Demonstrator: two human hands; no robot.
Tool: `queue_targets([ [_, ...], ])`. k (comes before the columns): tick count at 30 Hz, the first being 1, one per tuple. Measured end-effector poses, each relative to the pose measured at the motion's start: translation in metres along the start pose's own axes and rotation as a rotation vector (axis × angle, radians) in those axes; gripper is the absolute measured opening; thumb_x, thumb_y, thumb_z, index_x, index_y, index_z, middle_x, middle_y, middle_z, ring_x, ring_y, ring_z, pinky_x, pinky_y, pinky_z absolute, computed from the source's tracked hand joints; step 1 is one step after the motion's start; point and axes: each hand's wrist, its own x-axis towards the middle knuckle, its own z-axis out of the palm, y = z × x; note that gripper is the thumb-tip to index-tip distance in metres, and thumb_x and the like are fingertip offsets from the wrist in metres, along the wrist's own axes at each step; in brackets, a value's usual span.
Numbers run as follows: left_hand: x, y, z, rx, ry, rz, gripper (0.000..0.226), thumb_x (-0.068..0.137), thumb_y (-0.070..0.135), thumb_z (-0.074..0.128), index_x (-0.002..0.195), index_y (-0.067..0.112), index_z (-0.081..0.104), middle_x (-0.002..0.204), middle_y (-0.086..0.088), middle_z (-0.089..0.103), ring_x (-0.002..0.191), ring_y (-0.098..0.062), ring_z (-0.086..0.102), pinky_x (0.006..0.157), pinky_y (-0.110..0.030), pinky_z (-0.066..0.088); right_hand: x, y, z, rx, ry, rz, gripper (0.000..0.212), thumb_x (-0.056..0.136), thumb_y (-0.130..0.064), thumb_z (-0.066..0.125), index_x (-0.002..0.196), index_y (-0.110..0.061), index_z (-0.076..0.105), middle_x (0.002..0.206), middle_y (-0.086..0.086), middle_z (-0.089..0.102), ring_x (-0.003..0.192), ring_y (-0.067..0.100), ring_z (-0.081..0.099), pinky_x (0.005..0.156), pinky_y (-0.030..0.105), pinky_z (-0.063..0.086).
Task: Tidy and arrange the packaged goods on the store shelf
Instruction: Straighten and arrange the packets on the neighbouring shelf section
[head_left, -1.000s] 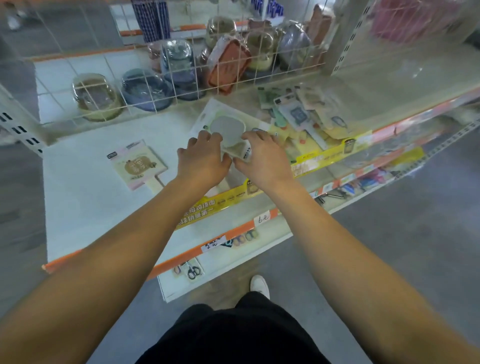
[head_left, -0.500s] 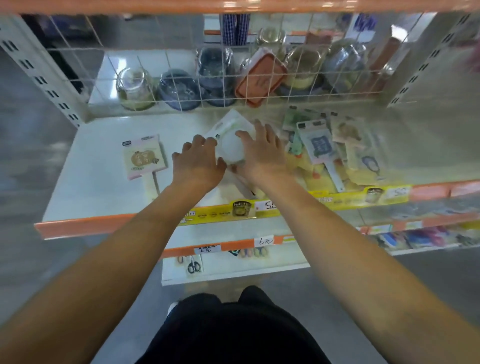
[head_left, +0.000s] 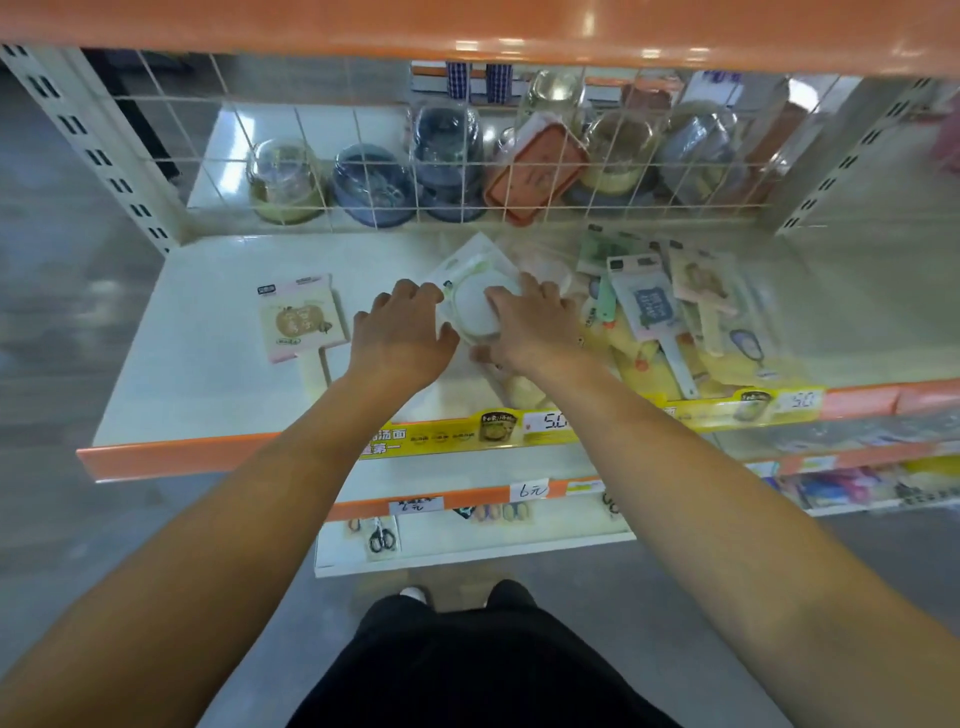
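A clear packet with a round white hand mirror (head_left: 475, 306) lies mid-shelf on the white shelf board (head_left: 208, 374). My left hand (head_left: 402, 338) grips its left edge with curled fingers. My right hand (head_left: 530, 327) holds its right side, fingers bent over the round disc. To the left lies a single packaged mirror with a pumpkin picture (head_left: 301, 317), flat and apart from my hands. To the right sits a loose heap of packaged mirrors (head_left: 670, 317), overlapping at different angles.
A wire grid (head_left: 363, 166) backs the shelf, with glass jars and an orange box (head_left: 535, 176) behind it. An orange shelf edge (head_left: 467, 26) hangs overhead. Price strips run along the front lip (head_left: 493, 428). Lower shelves hold scissors (head_left: 382, 538).
The view has tipped up and squared to the shelf. Both hands stay on the white mirror packet, which has shifted slightly toward the back of the shelf.
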Motion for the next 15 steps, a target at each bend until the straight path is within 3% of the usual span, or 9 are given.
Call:
queue_targets([
  [5,0.003,-0.009,0.003,-0.002,-0.005,0.024,0.039,0.092,0.036,0.049,0.128,0.022,0.049,0.132,-0.006,0.048,0.116,-0.030,0.050,0.093,-0.044,0.040,-0.008,-0.014,0.001,-0.031,0.052,0.068,0.068,0.076,-0.053,0.072,0.133,-0.031,0.043,0.136,0.008,0.037,0.124,0.034,0.036,0.097,0.045,0.032],
  [15,0.013,-0.031,-0.003,-0.024,0.018,0.122,0.041,0.090,0.035,0.050,0.128,0.020,0.051,0.130,-0.007,0.050,0.115,-0.032,0.051,0.092,-0.044,0.041,-0.017,-0.031,0.008,-0.005,0.132,0.125,0.055,0.080,-0.046,0.068,0.129,-0.031,0.047,0.144,0.009,0.031,0.121,0.036,0.037,0.097,0.045,0.032],
])
